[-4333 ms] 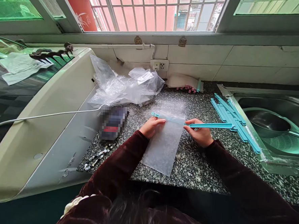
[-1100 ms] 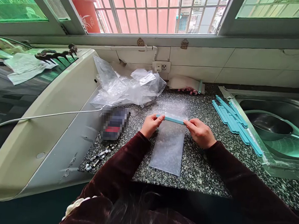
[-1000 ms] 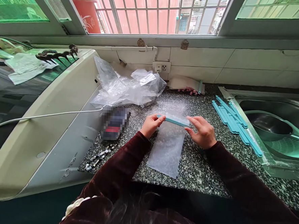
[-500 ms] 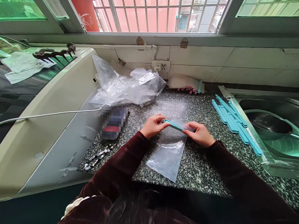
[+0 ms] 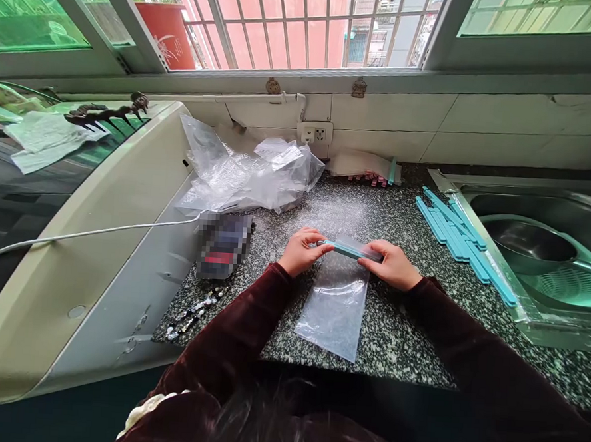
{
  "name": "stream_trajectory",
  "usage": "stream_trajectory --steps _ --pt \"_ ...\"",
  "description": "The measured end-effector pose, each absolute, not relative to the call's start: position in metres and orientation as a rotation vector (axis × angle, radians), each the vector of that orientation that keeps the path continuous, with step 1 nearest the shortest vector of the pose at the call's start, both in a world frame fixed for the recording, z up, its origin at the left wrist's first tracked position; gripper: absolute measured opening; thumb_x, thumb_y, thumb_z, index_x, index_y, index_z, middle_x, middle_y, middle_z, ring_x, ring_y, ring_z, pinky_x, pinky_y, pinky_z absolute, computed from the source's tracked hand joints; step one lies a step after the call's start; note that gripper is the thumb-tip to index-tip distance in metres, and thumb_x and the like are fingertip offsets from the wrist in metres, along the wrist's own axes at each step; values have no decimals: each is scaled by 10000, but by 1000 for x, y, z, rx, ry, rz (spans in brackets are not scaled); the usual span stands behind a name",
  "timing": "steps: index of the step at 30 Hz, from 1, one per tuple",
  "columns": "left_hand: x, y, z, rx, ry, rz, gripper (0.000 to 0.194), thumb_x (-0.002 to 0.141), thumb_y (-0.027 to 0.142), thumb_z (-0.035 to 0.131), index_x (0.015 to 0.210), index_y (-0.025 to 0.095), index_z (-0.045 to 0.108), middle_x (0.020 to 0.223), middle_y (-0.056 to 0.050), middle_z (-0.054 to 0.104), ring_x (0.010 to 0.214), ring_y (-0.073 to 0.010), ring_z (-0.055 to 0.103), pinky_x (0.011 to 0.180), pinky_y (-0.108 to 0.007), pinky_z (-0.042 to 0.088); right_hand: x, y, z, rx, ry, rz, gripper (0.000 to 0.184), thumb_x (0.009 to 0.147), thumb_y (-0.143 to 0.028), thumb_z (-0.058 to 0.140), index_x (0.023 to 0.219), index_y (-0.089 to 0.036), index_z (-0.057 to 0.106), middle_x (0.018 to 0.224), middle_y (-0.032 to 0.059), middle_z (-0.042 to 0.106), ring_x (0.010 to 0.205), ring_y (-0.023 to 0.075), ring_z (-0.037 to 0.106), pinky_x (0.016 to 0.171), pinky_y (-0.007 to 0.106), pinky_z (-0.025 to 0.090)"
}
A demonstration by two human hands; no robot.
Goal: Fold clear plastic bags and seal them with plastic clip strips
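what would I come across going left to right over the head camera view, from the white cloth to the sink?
White cloth, blurred dark object, left hand, clear plastic bag, right hand, pile of teal strips, dark pan in the sink.

Plastic bag [image 5: 334, 317], glossy (clear too)

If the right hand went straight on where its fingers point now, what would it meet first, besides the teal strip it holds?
Probably the left hand, which grips the other end of the teal strip, though depth is unclear in this one view.
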State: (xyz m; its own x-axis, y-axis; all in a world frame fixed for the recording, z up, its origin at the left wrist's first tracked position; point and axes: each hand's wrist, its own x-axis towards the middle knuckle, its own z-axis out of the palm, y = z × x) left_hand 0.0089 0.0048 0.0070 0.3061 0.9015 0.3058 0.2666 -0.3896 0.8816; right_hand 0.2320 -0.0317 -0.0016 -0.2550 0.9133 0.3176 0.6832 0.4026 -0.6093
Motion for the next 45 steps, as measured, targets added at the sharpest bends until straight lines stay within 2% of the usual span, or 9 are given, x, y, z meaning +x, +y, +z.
stream_trajectory --steps 5,14,20,23,26,30,33,40,45 --pt "9 5 4 1793 1025 945 232 659 403 673 624 175 655 620 -12 553 607 -138 446 614 -265 344 234 -31 2 -1284 -1997 405 152 739 -326 596 684 -185 585 669 27 584 640 151 520 588 272 416" --pt "13 2 3 2060 879 600 358 759 354 570 456 164 545 514 4 484 635 -131 452 667 -259 364 240 -32 11 -1307 -1828 290 198 774 -369 571 706 -184 563 679 20 565 638 144 518 599 266 418" --pt "14 0 0 2085 861 549 369 726 348 616 438 158 485 517 13 466 610 -119 438 619 -249 352 241 -31 12 -1262 -1816 281 217 779 -396 576 731 -184 581 705 30 581 654 150 530 615 274 427" --pt "12 0 1 1963 936 686 291 690 398 656 561 153 563 574 17 491 588 -110 436 581 -242 352 242 -30 13 -1197 -1875 376 247 775 -427 580 733 -184 591 702 29 584 638 144 529 597 266 423" --pt "12 0 5 1853 982 912 279 632 405 712 737 160 631 704 -6 567 685 -132 491 656 -252 391 237 -32 13 -1141 -1944 473 272 771 -450 583 739 -181 609 707 33 593 641 141 534 602 266 428" --pt "12 0 11 1847 927 1005 295 616 433 724 590 163 606 644 -14 546 706 -151 487 709 -277 384 227 -33 9 -1212 -1881 579 341 725 -498 615 823 -171 625 762 49 613 687 155 557 635 280 448" --pt "9 2 12 1728 928 1104 344 625 464 712 546 159 574 614 -1 504 646 -133 462 661 -269 377 225 -33 8 -1350 -1628 646 546 656 -566 640 1006 -149 597 838 68 627 700 164 564 635 293 464" --pt "2 10 5 1571 1005 1358 284 626 408 731 617 147 620 662 -4 539 691 -127 499 697 -255 395 222 -34 13 -1506 -1692 941 358 665 -497 582 643 -143 627 627 42 626 594 148 532 583 276 422" --pt "5 9 4 1498 1022 1407 307 612 414 735 580 149 584 661 5 522 667 -112 483 671 -237 385 215 -35 12 -1525 -1714 842 272 675 -402 517 595 -153 592 577 21 592 556 127 492 572 264 388"
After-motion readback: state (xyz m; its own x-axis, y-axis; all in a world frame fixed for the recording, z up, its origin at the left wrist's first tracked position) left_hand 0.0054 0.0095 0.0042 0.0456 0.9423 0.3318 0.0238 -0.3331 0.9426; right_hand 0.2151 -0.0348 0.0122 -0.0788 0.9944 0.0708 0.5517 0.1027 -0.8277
